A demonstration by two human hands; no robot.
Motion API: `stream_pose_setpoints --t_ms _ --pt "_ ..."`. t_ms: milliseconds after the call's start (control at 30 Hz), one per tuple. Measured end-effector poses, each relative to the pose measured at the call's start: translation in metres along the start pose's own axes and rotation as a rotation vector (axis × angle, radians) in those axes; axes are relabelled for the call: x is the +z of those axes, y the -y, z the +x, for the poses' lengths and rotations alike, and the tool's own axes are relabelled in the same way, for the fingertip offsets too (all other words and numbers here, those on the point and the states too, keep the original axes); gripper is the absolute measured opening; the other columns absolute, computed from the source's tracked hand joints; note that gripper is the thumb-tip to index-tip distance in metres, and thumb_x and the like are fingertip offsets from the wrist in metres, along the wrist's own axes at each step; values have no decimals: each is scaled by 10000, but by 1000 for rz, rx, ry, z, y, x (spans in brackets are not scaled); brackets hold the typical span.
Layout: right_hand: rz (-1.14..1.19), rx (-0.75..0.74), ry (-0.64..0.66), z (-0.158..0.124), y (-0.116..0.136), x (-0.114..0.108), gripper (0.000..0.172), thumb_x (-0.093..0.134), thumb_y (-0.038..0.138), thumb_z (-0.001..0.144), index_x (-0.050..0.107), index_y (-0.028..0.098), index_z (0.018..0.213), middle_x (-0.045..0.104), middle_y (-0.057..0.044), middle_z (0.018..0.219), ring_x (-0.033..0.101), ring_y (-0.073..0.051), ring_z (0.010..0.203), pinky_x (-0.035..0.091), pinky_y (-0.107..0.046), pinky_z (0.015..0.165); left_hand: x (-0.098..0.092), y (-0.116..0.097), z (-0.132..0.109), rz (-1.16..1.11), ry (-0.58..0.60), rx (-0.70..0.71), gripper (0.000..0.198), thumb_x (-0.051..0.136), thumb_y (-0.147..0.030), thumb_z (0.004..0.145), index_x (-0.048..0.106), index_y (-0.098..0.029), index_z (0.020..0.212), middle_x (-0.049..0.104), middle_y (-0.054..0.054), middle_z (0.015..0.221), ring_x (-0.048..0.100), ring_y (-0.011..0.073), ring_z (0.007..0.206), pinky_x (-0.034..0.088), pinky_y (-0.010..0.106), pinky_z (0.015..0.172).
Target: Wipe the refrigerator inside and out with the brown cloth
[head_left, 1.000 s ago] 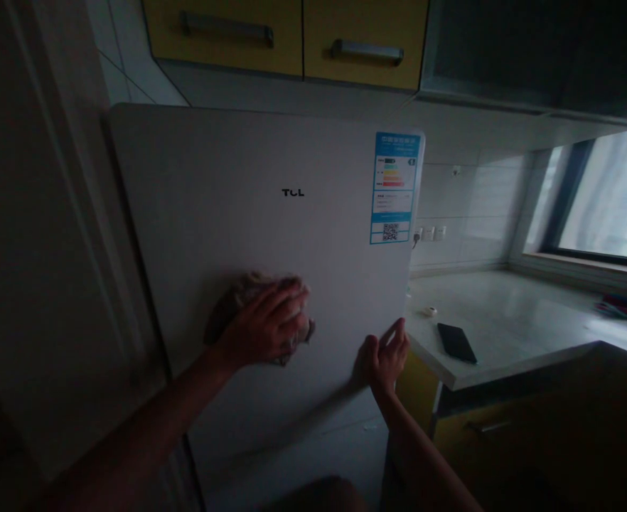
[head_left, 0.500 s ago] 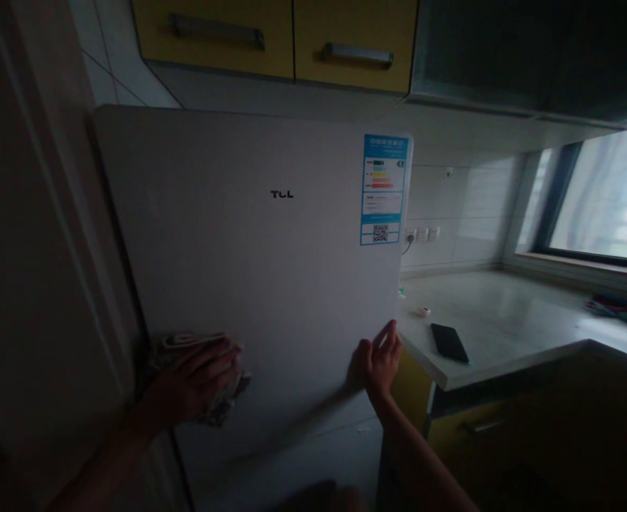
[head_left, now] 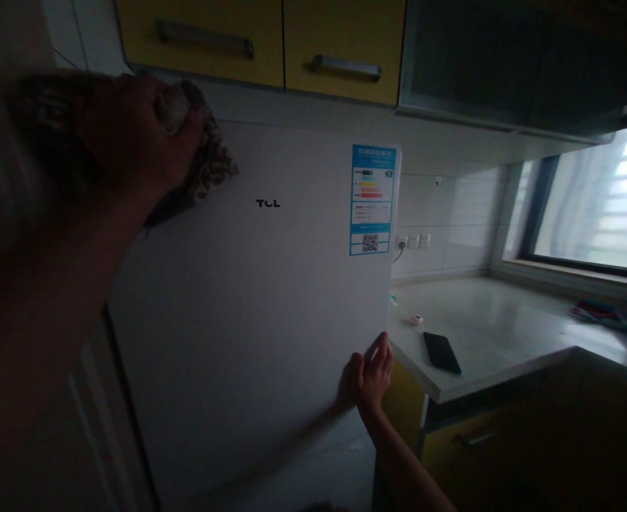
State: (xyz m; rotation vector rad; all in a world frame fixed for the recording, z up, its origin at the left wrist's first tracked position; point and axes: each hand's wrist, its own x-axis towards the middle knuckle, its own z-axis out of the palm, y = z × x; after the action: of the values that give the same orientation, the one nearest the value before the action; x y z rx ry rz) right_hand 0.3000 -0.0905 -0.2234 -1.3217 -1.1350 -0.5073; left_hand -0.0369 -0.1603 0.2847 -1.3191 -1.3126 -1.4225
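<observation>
A white fridge door with a small black logo and a blue energy label fills the middle of the view. My left hand is raised to the door's top left corner, closed around a crumpled brownish cloth that presses on the door. My right hand rests on the door's right edge low down, fingers stretched along the edge and thumb on the front.
Yellow wall cabinets with metal handles hang just above the fridge. Right of it runs a pale countertop with a black phone and a small white object. A window is at far right.
My left hand with the cloth went from mid-door down to the lower left, then swept up to the top left corner. My right hand stayed on the door edge.
</observation>
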Motion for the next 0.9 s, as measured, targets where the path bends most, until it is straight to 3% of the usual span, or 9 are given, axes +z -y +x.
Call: stream_pose_setpoints --t_ms 100,167,233,300,467,600,733,800,900 --pt "-8 -6 -34 1 5 0 818 342 596 1090 136 153 1747 457 -262 1562 494 -397 1410 473 -643 1121 6 -44 23 25 134 74 995 481 -854 934 674 36 1334 705 219 1409 574 472 1415 383 745 1151" --pt "-9 -13 -36 1 6 0 818 336 587 1092 126 146 1748 446 -270 1574 488 -402 1418 465 -652 1125 15 -76 29 -17 201 158 1057 548 -919 832 718 38 1248 758 202 1326 642 409 1357 436 654 1138" --pt "-8 -15 -28 0 6 0 820 329 581 1094 104 147 1753 428 -271 1597 470 -408 1440 453 -659 1135 27 -109 29 -79 221 240 987 613 -905 778 763 -3 1149 790 178 1272 694 321 1297 473 530 1119" --pt "-3 -16 -23 -1 4 1 815 333 575 1096 93 163 1757 421 -264 1610 469 -405 1443 452 -655 1138 39 -142 24 -105 243 330 858 603 -843 825 779 -54 1114 794 168 1282 708 261 1269 477 445 1086" --pt "11 -10 -38 -1 2 1 812 377 580 1091 130 180 1754 445 -253 1589 495 -396 1418 478 -632 1122 62 -208 2 -131 271 567 709 470 -692 980 725 -84 1241 770 136 1352 670 189 1301 384 404 1098" --pt "37 5 -22 -1 3 -1 812 390 574 1093 132 177 1753 439 -256 1595 494 -393 1426 474 -626 1126 79 -240 -15 -183 248 670 621 563 -595 1001 691 -84 1332 756 127 1370 632 262 1348 357 460 1164" --pt "66 26 2 -2 -1 -2 807 405 583 1090 158 186 1748 433 -257 1603 496 -397 1440 480 -627 1127 96 -259 -36 -244 202 744 460 706 -405 974 704 -121 1337 698 159 1447 534 348 1452 334 598 1242" --pt "82 28 15 -2 -4 -2 815 422 594 1085 169 190 1745 443 -257 1595 505 -397 1439 488 -627 1123 101 -263 -56 -274 224 848 423 692 -377 972 731 -115 1302 680 168 1467 496 360 1486 314 599 1266" --pt "110 45 35 -2 -7 -3 821 435 597 1083 172 187 1744 445 -257 1598 503 -396 1449 489 -624 1128 103 -260 -104 -292 345 1085 368 671 -379 981 773 -113 1214 738 168 1363 537 333 1449 358 534 1249"
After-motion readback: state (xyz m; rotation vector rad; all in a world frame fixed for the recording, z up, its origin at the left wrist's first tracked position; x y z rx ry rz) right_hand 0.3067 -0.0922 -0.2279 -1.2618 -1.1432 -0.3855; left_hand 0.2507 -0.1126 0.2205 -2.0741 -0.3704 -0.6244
